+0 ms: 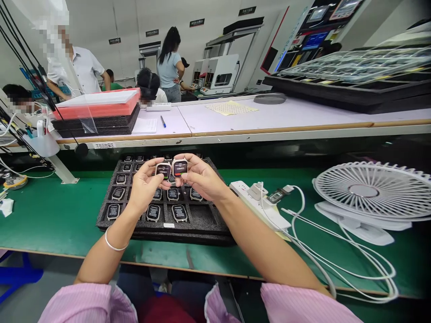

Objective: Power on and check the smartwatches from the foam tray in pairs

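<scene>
"Where do we have the watches?"

"We hold one in each hand. Our left hand (144, 185) pinches the left watch (164, 171) between thumb and fingers, so it sits at the fingertips, to the right of the palm."

"And our right hand (206, 178)?"

"It's closed on the right watch (180, 168) the same way, thumb in front, with the watch at the fingertips, left of the palm. We have the two side by side, the right one a touch higher, but we can't tell whether their cases touch."

"Do we see the screens?"

"Both face us. The right one shows red along its lower edge; the text is too small for us to read."

"What's under our hands?"

"The black tray (141, 229), with more watches (179, 213) lying in its compartments, on the green bench (67, 211). Right of the tray we have the power strip (273, 218), and further right, the fan (363, 190)."
</scene>
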Tool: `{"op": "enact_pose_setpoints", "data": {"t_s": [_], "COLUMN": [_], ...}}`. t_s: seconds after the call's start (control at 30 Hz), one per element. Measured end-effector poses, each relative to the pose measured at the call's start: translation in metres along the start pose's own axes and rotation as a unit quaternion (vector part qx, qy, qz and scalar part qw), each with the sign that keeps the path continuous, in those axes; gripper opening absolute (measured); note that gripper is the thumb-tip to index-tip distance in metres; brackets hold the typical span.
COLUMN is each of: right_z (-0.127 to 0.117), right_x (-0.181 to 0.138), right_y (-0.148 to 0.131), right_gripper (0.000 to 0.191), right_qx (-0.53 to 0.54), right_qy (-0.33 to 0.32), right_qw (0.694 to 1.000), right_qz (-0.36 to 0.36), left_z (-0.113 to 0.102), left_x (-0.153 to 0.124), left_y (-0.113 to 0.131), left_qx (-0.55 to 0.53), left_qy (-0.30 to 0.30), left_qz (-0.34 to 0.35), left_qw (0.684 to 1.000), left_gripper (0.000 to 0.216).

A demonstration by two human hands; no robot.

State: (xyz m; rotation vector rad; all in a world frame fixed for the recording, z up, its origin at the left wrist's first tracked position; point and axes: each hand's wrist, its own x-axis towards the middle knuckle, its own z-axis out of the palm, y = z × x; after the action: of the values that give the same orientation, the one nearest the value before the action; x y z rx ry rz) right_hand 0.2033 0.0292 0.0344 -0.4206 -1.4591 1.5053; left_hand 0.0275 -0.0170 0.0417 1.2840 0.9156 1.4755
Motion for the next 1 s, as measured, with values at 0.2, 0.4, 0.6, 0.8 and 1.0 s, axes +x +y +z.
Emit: {"op": "enact_pose_setpoints", "data": {"t_s": [0.2, 0.4, 0.6, 0.8, 1.0], "right_z": [-0.001, -0.003, -0.008, -0.011, -0.01], "right_x": [0.0, 0.001, 0.001, 0.0, -0.001], "right_y": [0.003, 0.004, 0.009, 0.013, 0.011], "right_gripper": [0.042, 0.046, 0.05, 0.046, 0.049], "right_qx": [0.006, 0.032, 0.052, 0.039, 0.037], "right_qy": [-0.004, 0.001, 0.007, 0.003, -0.004], "right_qw": [1.0, 0.999, 0.998, 0.998, 0.998], "right_qz": [0.006, 0.017, 0.045, 0.048, 0.046], "left_z": [-0.001, -0.001, -0.001, -0.001, -0.002], "left_x": [0.001, 0.006, 0.01, 0.01, 0.01], "left_y": [-0.003, -0.01, -0.02, -0.025, -0.026], "left_qx": [0.002, -0.007, -0.003, 0.009, 0.001], "left_qy": [0.0, -0.001, 0.003, 0.007, -0.005], "left_qz": [-0.005, 0.009, 0.012, 0.015, 0.018], "left_qw": [1.0, 1.0, 1.0, 1.0, 1.0], "left_gripper": [0.046, 0.054, 0.057, 0.053, 0.053]}}
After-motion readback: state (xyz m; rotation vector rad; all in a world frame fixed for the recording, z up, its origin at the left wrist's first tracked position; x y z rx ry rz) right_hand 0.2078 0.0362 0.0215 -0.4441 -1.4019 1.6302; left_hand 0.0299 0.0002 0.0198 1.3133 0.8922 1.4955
